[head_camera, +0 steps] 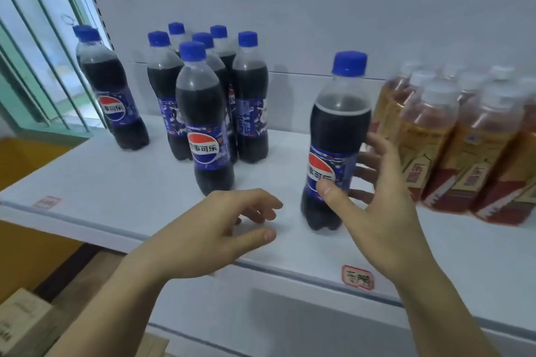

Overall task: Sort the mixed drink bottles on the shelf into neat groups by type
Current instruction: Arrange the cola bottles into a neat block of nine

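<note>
The right hand [380,197] grips a cola bottle [336,136], upright near the front edge of the shelf [116,182]: dark drink, blue cap, blue label with a red-and-white roundel. The left hand [214,229] hovers beside it, loosely open and empty.

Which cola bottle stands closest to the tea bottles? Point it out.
The lone cola bottle the right hand grips, standing apart from the cola group and right beside the tea bottles.
</note>
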A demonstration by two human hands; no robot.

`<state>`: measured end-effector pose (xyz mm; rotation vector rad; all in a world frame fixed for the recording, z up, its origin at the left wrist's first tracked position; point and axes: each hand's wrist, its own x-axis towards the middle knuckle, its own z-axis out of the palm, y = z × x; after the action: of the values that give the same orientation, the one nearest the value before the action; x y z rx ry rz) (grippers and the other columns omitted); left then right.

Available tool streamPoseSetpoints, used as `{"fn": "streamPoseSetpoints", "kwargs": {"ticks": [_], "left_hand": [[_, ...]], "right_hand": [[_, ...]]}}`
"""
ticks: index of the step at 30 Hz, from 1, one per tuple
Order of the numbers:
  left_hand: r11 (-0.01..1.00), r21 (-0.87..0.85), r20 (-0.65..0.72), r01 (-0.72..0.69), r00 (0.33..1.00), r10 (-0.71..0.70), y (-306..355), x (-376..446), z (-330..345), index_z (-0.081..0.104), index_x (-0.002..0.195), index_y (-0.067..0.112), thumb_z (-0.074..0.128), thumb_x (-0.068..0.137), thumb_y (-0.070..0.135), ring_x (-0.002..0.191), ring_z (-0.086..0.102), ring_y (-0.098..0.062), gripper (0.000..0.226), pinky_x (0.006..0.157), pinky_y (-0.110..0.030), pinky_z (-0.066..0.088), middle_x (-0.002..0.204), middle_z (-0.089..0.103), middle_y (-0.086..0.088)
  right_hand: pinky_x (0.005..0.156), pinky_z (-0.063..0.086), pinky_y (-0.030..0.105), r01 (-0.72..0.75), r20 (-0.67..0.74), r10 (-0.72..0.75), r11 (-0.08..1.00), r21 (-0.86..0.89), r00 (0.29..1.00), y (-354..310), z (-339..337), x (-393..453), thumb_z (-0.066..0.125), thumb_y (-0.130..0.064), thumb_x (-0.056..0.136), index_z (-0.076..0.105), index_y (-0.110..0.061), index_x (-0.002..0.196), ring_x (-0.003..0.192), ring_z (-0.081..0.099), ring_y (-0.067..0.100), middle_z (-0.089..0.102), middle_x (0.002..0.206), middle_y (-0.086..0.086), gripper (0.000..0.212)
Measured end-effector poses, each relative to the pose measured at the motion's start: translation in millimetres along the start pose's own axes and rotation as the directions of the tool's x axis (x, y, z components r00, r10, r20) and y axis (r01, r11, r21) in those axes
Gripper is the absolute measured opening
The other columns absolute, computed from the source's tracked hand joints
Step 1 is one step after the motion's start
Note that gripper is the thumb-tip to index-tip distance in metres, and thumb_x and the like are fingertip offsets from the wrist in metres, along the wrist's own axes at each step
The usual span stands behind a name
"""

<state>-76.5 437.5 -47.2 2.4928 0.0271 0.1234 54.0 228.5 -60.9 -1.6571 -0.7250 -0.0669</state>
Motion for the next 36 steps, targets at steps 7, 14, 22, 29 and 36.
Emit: {"fn": "streamPoseSetpoints", "kwargs": {"ticks": [7, 14, 22, 29, 36], "left_hand": [[0.991, -0.106, -0.141, -0.08, 0.988, 0.064, -61, -3, -25, 0.065, 0.118, 0.038, 0.067, 0.095, 0.032, 0.104, 0.066, -0.007, 0.023, 0.084, -0.028, 0.056, 0.106, 0.071, 0.022], [0.929, -0.305, -0.183, -0.212, 0.97, 0.161, -87, -4, -35, 0.06, 0.132, 0.037, 0.08, 0.079, 0.049, 0.106, 0.069, -0.013, 0.058, 0.086, -0.031, 0.059, 0.119, 0.07, 0.018], [0.826, -0.403, -0.247, -0.393, 0.916, 0.316, -108, -35, -53, 0.039, 0.149, 0.045, 0.08, 0.083, 0.031, 0.125, 0.062, -0.009, 0.078, 0.096, -0.022, 0.053, 0.137, 0.062, 0.02], [0.808, -0.415, -0.295, -0.419, 0.902, 0.316, -143, -53, -71, 0.033, 0.158, 0.027, 0.072, 0.092, 0.019, 0.138, 0.051, -0.017, 0.077, 0.106, -0.022, 0.045, 0.152, 0.051, 0.009], [0.823, -0.441, -0.276, -0.357, 0.927, 0.254, -177, -61, -96, 0.036, 0.155, 0.034, 0.07, 0.092, 0.038, 0.138, 0.05, -0.011, 0.072, 0.103, -0.016, 0.045, 0.148, 0.054, 0.016]], "right_hand": [[0.067, 0.047, 0.001, 0.008, -0.177, -0.029, 0.993, -0.119, 0.984, -16, 40, 14, 0.086, -0.035, 0.075, 0.043, -0.05, 0.128, 0.103, 0.057, -0.02, 0.055, 0.109, -0.047, 0.07], [0.076, 0.054, 0.009, 0.038, -0.134, -0.023, 0.993, 0.109, 0.991, -55, 106, 1, 0.087, -0.05, 0.065, 0.052, -0.048, 0.122, 0.104, 0.068, -0.004, 0.068, 0.113, -0.031, 0.066], [0.086, 0.058, 0.025, 0.069, -0.012, -0.069, 0.997, 0.026, 0.998, -85, 164, -7, 0.084, -0.048, 0.074, 0.059, -0.036, 0.129, 0.113, 0.067, 0.007, 0.071, 0.119, -0.017, 0.062], [0.067, 0.047, 0.014, 0.343, 0.017, -0.343, 0.939, -0.03, 0.939, -124, 163, 14, 0.053, -0.057, 0.099, 0.048, -0.033, 0.135, 0.082, 0.058, 0.004, 0.058, 0.101, -0.02, 0.044], [0.066, 0.054, 0.042, 0.34, 0.118, -0.319, 0.907, -0.251, 0.94, -159, 194, 52, 0.069, -0.04, 0.089, 0.064, -0.022, 0.1, 0.071, 0.063, 0.026, 0.066, 0.083, 0.011, 0.022]]}}
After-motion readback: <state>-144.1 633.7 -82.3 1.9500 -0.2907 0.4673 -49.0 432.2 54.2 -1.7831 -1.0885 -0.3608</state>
